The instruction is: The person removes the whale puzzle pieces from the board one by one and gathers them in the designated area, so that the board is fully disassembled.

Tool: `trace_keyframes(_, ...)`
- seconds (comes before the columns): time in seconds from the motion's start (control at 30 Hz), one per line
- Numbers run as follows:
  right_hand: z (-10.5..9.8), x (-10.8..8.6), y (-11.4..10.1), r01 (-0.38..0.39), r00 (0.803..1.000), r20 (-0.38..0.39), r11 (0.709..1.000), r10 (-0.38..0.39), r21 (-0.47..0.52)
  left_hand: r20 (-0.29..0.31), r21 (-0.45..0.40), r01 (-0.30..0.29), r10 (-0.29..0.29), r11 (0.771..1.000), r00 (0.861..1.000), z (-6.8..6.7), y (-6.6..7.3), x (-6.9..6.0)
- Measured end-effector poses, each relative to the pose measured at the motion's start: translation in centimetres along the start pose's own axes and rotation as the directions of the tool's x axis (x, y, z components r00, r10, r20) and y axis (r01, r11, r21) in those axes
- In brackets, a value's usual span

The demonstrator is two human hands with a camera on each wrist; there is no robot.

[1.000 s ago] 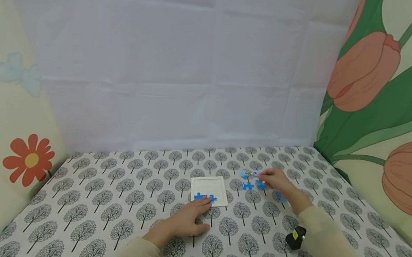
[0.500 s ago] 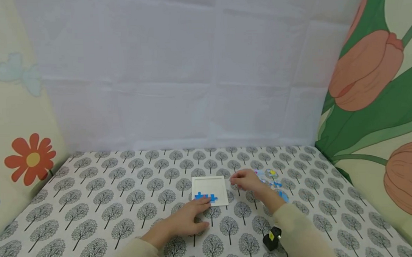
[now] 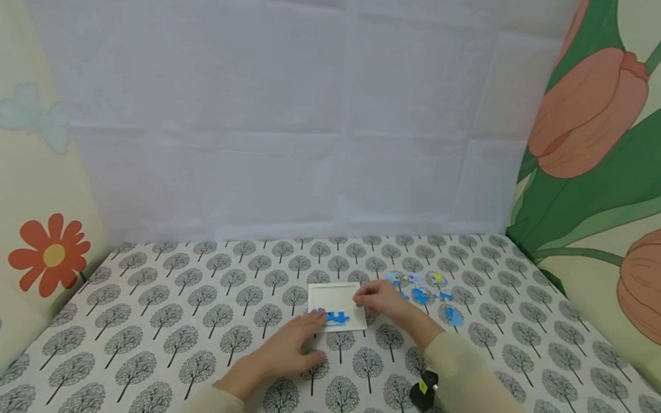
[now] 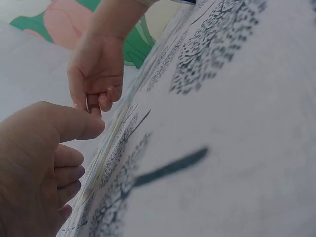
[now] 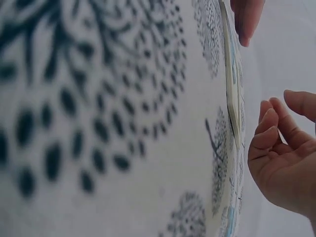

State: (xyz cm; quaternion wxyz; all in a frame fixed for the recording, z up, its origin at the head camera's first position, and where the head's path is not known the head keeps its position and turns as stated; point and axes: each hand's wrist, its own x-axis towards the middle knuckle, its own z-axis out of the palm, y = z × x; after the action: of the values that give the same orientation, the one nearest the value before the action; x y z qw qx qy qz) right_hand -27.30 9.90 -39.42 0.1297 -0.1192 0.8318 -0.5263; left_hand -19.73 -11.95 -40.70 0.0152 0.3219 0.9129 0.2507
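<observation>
A square white puzzle frame (image 3: 336, 289) lies at the middle of the table. Blue jigsaw pieces (image 3: 338, 317) sit along its near side, partly covered by my left hand (image 3: 288, 345). That hand's fingers reach over the frame's near left corner, fairly straight, with the thumb apart. At the frame's right edge is my right hand (image 3: 385, 299), thumb and fingertips drawn close together. Whether a piece is between them is hidden. In the right wrist view the right hand (image 5: 284, 153) hovers beside the frame (image 5: 234, 106), several fingers curled.
Several loose jigsaw pieces lie right of the frame, among them one with a yellow patch (image 3: 437, 277), a blue one (image 3: 419, 296) and a light blue one (image 3: 453, 316). A tree-patterned cloth (image 3: 204, 357) covers the table; a white sheet (image 3: 262, 142) hangs behind.
My right hand has moved left from the loose pieces to the frame's right edge. The left hand has slid slightly left, uncovering more of the right-hand blue pieces.
</observation>
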Motion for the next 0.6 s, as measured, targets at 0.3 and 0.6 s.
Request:
trace_keyframes(0.3,0.9,-0.2,-0.1,0.048,0.997,0.059,0.996,-0.044,-0.074,-0.005,0.015,-0.011,0.011,1.0,1.0,0.1,-0.6,-0.2)
trace_keyframes(0.6,1.5,-0.5,0.3,0.041,0.997,0.066,0.987,-0.031,-0.157,0.016,-0.015,-0.019,0.019,1.0,1.0,0.3,-1.1,-0.4)
